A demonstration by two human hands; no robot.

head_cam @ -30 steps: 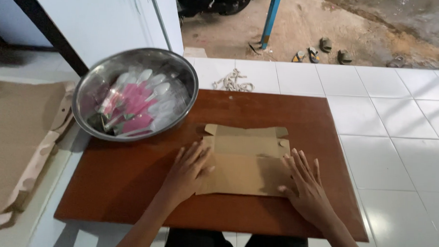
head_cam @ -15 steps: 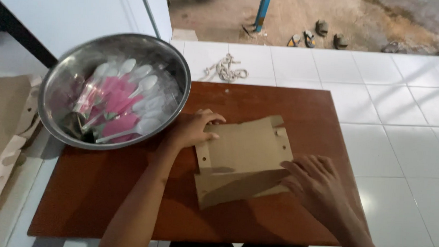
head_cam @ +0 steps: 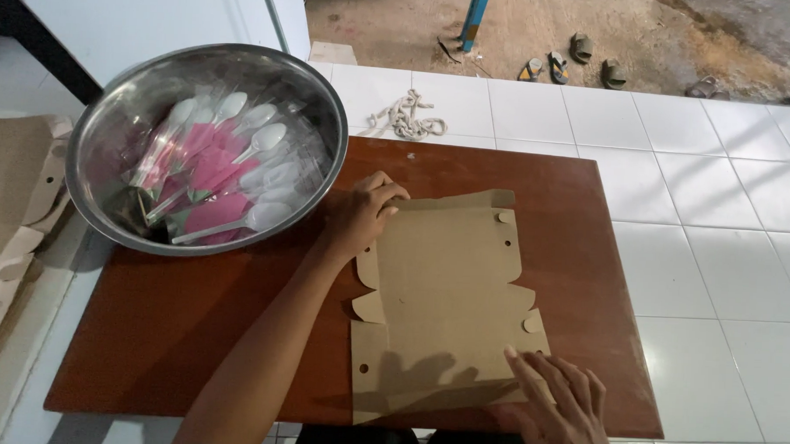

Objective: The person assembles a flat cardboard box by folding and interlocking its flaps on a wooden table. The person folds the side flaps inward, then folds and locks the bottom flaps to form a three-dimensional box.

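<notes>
A flat brown cardboard box blank (head_cam: 449, 303) with tabs and punched holes lies unfolded on a reddish wooden board (head_cam: 190, 329). My left hand (head_cam: 365, 214) grips its far left corner, fingers curled over the edge. My right hand (head_cam: 559, 412) rests with spread fingers on the near right corner, pressing it down. The near flap is slightly raised along a fold.
A large steel bowl (head_cam: 109, 151) at the left holds white plastic spoons and pink wrapped packets (head_cam: 221, 177). More flat cardboard blanks (head_cam: 10, 209) are stacked at the far left. A knotted rope (head_cam: 409, 117) lies on the white tiles beyond the board. Sandals (head_cam: 558, 66) lie on the ground outside.
The folded cardboard has been opened out flat. My left hand moved up to the far left corner, and my right hand slid toward the near right corner.
</notes>
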